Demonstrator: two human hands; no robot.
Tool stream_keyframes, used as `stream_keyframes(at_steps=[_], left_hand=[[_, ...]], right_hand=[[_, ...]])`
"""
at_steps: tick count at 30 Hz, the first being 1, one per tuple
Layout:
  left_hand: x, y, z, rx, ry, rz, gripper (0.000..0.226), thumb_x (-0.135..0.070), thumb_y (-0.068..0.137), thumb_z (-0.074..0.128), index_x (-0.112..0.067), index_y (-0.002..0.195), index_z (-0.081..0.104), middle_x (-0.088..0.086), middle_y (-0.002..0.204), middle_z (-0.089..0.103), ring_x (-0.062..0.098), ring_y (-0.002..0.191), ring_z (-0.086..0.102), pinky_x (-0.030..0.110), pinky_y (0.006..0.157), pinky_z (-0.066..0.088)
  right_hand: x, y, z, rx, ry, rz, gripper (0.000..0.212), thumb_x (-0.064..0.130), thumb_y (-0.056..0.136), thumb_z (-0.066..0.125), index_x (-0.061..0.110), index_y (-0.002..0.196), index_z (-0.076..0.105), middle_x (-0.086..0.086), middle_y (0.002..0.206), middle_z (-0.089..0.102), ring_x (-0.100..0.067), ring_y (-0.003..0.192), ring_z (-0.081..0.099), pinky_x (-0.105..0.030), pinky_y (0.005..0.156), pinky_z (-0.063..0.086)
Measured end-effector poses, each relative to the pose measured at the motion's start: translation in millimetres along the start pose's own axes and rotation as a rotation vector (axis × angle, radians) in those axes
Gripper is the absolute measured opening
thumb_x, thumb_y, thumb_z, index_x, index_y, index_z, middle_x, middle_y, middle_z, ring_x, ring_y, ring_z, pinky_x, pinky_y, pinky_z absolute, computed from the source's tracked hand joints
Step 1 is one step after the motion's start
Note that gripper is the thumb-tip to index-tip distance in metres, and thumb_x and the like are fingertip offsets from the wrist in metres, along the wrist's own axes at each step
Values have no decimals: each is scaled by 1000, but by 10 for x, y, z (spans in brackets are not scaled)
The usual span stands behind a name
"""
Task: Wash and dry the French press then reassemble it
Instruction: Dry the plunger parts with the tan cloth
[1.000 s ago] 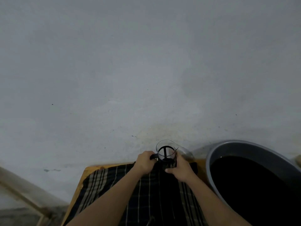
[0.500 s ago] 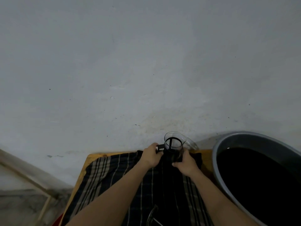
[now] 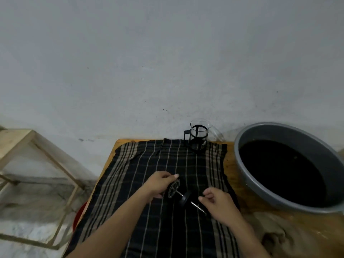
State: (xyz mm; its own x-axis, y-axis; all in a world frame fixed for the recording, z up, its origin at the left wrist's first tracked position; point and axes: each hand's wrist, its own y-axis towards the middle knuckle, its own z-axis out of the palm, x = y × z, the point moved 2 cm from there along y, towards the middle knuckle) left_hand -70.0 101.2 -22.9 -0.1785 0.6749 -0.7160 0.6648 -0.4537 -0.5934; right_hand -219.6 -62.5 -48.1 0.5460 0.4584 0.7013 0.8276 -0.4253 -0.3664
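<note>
Both hands have left the carafe (image 3: 198, 135); left hand (image 3: 159, 185) grips the plunger (image 3: 181, 194) filter, rod slanting toward the loosely curled, empty right hand (image 3: 217, 203).

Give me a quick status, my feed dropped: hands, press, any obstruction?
Left hand grips plunger filter disc. Right hand pinches near its rod. Carafe upright at cloth's far edge. Nothing between.

Wooden table (image 3: 229, 161) — striped cloth (image 3: 149, 164), grey basin (image 3: 260, 183) directly on it
</note>
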Motion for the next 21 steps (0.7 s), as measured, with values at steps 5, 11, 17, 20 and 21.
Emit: stream_keyframes(at_steps=[5, 11, 17, 20, 21], left_hand=[[232, -83, 323, -115, 5, 76, 36, -40, 89, 62, -14, 114, 66, -1, 92, 68, 16, 87, 66, 34, 74, 58], [269, -271, 505, -251, -30, 139, 22, -30, 93, 58, -19, 107, 71, -4, 85, 69, 15, 82, 64, 26, 71, 52], [-43, -654, 925, 57, -585, 149, 39, -31, 84, 73, -14, 117, 63, 8, 104, 66, 24, 93, 65, 43, 85, 55], [-179, -812, 1251, 230, -945, -45, 41, -21, 84, 72, -6, 120, 61, 18, 115, 63, 32, 106, 63, 50, 87, 55], [-208, -865, 1357, 251, -1038, -105, 40, -19, 84, 72, -5, 120, 62, 20, 120, 63, 34, 111, 62, 51, 88, 54]], right_hand=[[-106, -279, 211, 37, -155, 16, 15, 38, 87, 64, 25, 94, 64, 7, 88, 65, -10, 82, 63, -29, 75, 54], [-173, -549, 172, -8, 65, -2, 19, 25, 95, 58, 27, 76, 61, 6, 69, 62, -4, 60, 61, -17, 55, 47], [-365, -1041, -248, -16, 433, 49, 23, 17, 95, 56, 16, 74, 67, 0, 66, 64, -12, 61, 61, -23, 57, 48], [-457, -1260, -433, -65, 482, 33, 22, 17, 94, 56, 14, 76, 69, 2, 63, 64, -12, 59, 61, -24, 57, 47], [-494, -1322, -479, -90, 486, 32, 24, 17, 95, 55, 12, 76, 69, 2, 62, 63, -11, 57, 60, -23, 56, 47]])
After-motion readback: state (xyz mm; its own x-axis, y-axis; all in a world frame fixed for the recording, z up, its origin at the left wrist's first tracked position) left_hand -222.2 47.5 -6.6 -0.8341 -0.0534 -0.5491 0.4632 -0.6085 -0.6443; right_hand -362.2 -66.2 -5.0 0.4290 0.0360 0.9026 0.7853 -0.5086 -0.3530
